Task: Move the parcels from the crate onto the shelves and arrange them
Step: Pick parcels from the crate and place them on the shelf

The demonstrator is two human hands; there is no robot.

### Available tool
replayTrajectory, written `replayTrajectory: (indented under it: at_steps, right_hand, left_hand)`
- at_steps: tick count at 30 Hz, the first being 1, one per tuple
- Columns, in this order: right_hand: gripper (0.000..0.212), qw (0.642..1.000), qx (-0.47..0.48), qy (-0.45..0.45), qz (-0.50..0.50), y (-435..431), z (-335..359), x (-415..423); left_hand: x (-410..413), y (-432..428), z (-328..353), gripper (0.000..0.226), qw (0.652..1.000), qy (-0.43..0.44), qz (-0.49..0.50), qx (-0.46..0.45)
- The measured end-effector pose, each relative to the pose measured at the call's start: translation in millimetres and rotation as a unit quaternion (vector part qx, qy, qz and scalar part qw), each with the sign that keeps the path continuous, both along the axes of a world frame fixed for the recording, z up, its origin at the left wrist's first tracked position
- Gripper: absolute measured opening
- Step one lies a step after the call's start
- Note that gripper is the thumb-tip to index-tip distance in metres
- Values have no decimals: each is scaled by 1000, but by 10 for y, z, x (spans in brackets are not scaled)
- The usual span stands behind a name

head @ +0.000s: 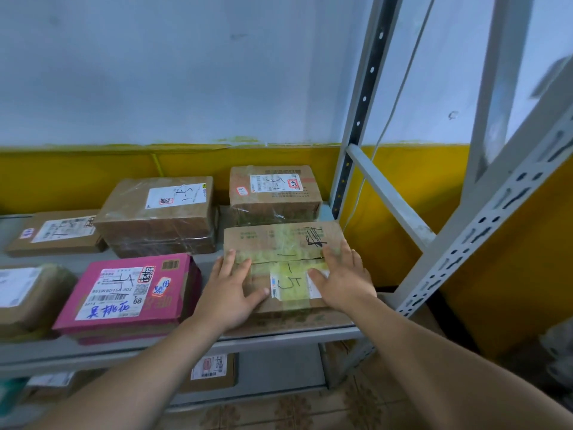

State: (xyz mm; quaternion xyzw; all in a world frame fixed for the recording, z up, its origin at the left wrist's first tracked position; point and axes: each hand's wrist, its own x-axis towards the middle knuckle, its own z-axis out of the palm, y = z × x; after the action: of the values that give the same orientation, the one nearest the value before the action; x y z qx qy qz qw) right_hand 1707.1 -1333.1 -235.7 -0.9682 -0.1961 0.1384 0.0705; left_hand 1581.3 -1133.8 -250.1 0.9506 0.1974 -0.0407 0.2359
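Note:
A flat brown parcel (279,243) with yellowish tape and "1-5" written on it lies at the right front of the grey metal shelf (263,339). My left hand (231,290) rests flat on its left part with straight fingers. My right hand (344,276) lies flat on its right part, fingers spread. A pink parcel (133,290) sits to the left of it. Behind stand a taped brown parcel (161,212) and another brown parcel (274,189) at the back right. The crate is out of view.
More brown parcels lie at the shelf's left side (55,232) and left front (28,296). A lower shelf holds a labelled parcel (212,372). Grey perforated uprights (356,119) and a diagonal brace (483,218) stand to the right, against a white and yellow wall.

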Motion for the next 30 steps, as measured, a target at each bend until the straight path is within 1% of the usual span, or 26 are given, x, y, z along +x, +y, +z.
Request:
replayTrajectory:
  at_steps: [4,8,11,12,15,18,22,27,30]
  right_hand:
    - [70,999,29,31,-16,5,-22,59]
    - [71,999,37,30,-17,14,-14,72]
    - [70,999,27,36,-11,30,36,82]
    - [69,999,22,34,-10,41,69,93]
    - [66,1000,-2,16,1,126,234,125]
    - [73,999,-8,18,43,357,420,99]
    - [75,993,46,10,107,931,714,-153]
    - [73,976,76,1,203,1886,1006,-865]
    - [72,961,70,4,267,2479,1083,-1413]
  left_hand:
    - [-89,-17,-37,86,999,21,-18,28]
    - [-66,-10,-14,86,998,44,-20,45]
    - [-79,4,65,105,996,77,-27,34]
    - [-86,31,102,107,995,87,-30,30]
    - [-166,150,242,92,995,91,-28,28]
    - [-362,328,388,81,996,79,-8,34]
    - [-755,622,632,76,996,66,22,55]
    - [-1567,1099,934,74,993,47,95,53]
    - [-2186,1458,1067,73,989,37,125,67]
